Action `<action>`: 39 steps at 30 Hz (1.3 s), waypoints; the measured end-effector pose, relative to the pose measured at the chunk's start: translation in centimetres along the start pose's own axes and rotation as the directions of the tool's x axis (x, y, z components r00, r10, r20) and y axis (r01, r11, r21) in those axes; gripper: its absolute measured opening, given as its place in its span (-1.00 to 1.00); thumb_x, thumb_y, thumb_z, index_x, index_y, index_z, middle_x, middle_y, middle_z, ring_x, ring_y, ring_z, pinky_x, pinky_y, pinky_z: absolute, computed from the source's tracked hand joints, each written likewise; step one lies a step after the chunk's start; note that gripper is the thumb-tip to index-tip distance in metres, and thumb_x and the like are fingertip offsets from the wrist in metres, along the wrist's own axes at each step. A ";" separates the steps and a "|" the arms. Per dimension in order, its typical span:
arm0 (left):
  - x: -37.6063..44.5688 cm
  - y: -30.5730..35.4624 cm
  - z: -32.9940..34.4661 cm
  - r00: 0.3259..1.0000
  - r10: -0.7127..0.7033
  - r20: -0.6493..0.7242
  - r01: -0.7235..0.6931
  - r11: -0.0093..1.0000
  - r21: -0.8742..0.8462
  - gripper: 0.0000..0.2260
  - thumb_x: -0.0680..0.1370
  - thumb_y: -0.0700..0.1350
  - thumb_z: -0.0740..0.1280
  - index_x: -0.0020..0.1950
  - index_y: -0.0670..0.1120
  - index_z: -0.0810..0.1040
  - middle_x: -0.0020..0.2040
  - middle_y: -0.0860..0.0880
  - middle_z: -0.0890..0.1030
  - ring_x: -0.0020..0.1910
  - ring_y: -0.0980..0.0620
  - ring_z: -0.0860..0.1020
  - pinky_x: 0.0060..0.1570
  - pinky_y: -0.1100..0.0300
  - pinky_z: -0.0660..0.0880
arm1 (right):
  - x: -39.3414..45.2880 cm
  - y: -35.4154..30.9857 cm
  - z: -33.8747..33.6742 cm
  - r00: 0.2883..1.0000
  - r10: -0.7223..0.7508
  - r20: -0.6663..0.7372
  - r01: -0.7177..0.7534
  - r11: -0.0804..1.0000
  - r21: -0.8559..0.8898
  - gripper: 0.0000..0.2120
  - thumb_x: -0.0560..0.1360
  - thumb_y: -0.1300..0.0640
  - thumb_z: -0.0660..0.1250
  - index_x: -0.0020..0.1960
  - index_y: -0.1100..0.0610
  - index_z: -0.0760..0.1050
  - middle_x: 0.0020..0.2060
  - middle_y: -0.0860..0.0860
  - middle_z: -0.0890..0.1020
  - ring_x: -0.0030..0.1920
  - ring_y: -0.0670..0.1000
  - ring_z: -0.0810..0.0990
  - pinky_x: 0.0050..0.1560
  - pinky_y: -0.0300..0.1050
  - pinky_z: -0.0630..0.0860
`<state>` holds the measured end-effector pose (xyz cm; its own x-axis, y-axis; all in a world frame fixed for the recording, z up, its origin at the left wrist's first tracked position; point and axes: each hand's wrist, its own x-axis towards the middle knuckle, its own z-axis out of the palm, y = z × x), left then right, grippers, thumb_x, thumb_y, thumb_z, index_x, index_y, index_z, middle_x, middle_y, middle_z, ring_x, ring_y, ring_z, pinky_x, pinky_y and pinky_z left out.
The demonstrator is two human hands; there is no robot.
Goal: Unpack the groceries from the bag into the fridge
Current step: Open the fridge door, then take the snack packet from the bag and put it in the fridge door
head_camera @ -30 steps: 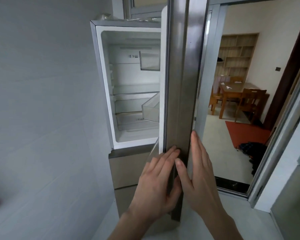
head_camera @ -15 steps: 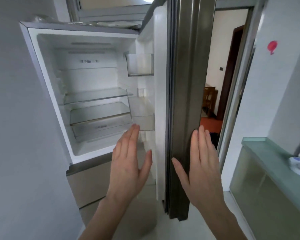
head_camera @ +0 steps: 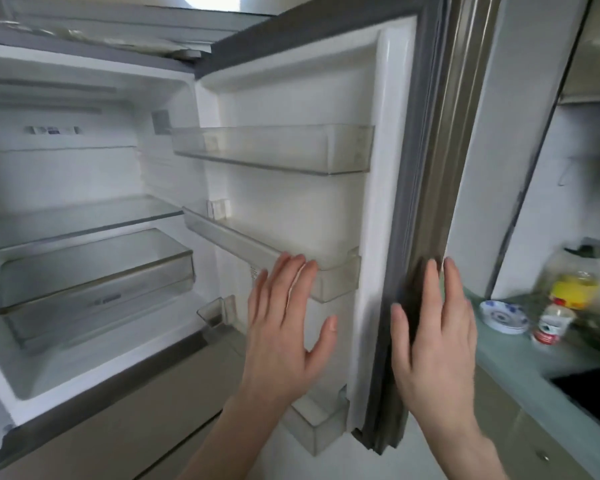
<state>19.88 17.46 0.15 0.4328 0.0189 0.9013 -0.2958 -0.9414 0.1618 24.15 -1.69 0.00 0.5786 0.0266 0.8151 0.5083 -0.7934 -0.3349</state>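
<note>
Since half a second ago our view has swung in closer and to the right, so the fridge door's inner side faces us and a surface with jars has come into sight; our hands have kept much the same pose, spread flat on either side of the door's edge.

We see the fridge (head_camera: 94, 344) standing open on the left, its upper compartment white inside, with a glass shelf (head_camera: 80, 216) across the middle and a clear drawer (head_camera: 94, 271) beneath it. No groceries and no bag show anywhere in view. The fridge door (head_camera: 388, 168) is swung wide to the right, its grey seal and metal edge running down the middle of the view. It carries an upper door bin (head_camera: 274, 147), a middle door bin (head_camera: 336, 278) and a lower door bin (head_camera: 312, 424), all clear plastic.

To the right lies the pale green surface (head_camera: 513, 358), holding a blue-patterned bowl (head_camera: 503, 315), a yellow-labelled jar (head_camera: 574, 289) and a small red-and-white container (head_camera: 553, 323), all blurred.

Our left hand (head_camera: 284, 334) is released, fingers straight, in front of the middle bin; whether it touches we cannot tell. Our right hand (head_camera: 437, 341) is released too, fingers flat along the door's outer edge.
</note>
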 end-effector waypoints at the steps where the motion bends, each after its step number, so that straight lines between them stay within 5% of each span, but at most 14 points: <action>1: 0.6 -0.2 0.4 0.999 0.034 0.007 -0.034 0.999 -0.006 -0.47 0.62 0.01 0.25 0.57 -0.14 0.36 0.55 -0.09 0.39 0.60 -0.07 0.29 0.54 -0.22 0.24 | 0.5 -0.3 0.0 0.999 -0.032 -0.010 0.032 0.999 -0.014 -0.40 0.67 0.04 0.16 0.66 0.14 0.13 0.66 0.12 0.12 0.62 0.20 0.20 0.50 0.30 0.29; 5: 2.8 -1.5 2.2 0.992 0.127 0.020 -0.126 0.992 -0.029 -0.54 0.63 -0.04 0.28 0.52 -0.14 0.45 0.49 -0.07 0.48 0.54 -0.06 0.40 0.51 -0.19 0.31 | 2.1 -2.0 0.8 0.976 -0.219 -0.006 0.217 0.972 -0.092 -0.44 0.68 0.05 0.16 0.66 0.09 0.17 0.66 0.10 0.15 0.66 0.11 0.11 0.55 0.28 0.23; 10: 4.6 -5.1 3.6 0.999 0.038 0.019 -0.038 0.999 -0.021 -0.52 0.63 -0.04 0.31 0.54 -0.14 0.42 0.51 -0.10 0.45 0.54 -0.12 0.38 0.48 -0.19 0.33 | 3.9 -2.0 3.1 0.959 -0.273 0.075 0.283 0.936 -0.209 -0.43 0.69 -0.14 0.14 0.65 0.02 0.19 0.59 0.03 0.31 0.63 0.05 0.21 0.61 0.20 0.14; 16: 7.0 -7.5 7.2 0.988 0.049 0.143 -0.057 0.997 0.051 -0.52 0.67 0.09 0.21 0.53 -0.13 0.41 0.51 -0.10 0.45 0.53 -0.16 0.37 0.48 -0.23 0.31 | 6.3 0.0 5.5 0.982 -0.177 0.060 0.186 0.911 -0.367 -0.43 0.68 -0.15 0.19 0.61 0.08 0.29 0.53 0.09 0.40 0.60 0.13 0.29 0.59 0.21 0.18; 28: 10.1 -6.3 11.8 0.963 0.049 0.265 -0.082 0.990 0.116 -0.42 0.62 0.13 0.12 0.56 -0.14 0.37 0.53 -0.12 0.44 0.53 -0.19 0.36 0.51 -0.31 0.24 | 10.2 4.0 7.3 0.960 0.036 0.276 0.080 0.914 -0.398 -0.29 0.67 -0.33 0.01 0.69 -0.06 -0.11 0.69 -0.03 0.00 0.68 0.06 0.04 0.62 0.20 0.13; 39: 10.1 -3.7 13.0 0.953 0.019 0.303 0.002 0.998 -0.070 -0.43 0.63 0.15 0.11 0.52 -0.17 0.41 0.50 -0.17 0.45 0.47 -0.21 0.41 0.55 -0.24 0.20 | 5.0 4.1 -0.7 0.980 0.108 0.170 -0.025 0.902 -0.431 -0.38 0.68 -0.26 0.07 0.64 0.03 0.19 0.60 0.00 0.33 0.63 0.05 0.22 0.61 0.10 0.17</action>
<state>36.36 16.73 3.43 0.6649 -0.1024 0.7399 -0.3538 -0.9155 0.1913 28.71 -5.27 2.99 0.7301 0.0434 0.6820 0.1692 -0.9784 -0.1189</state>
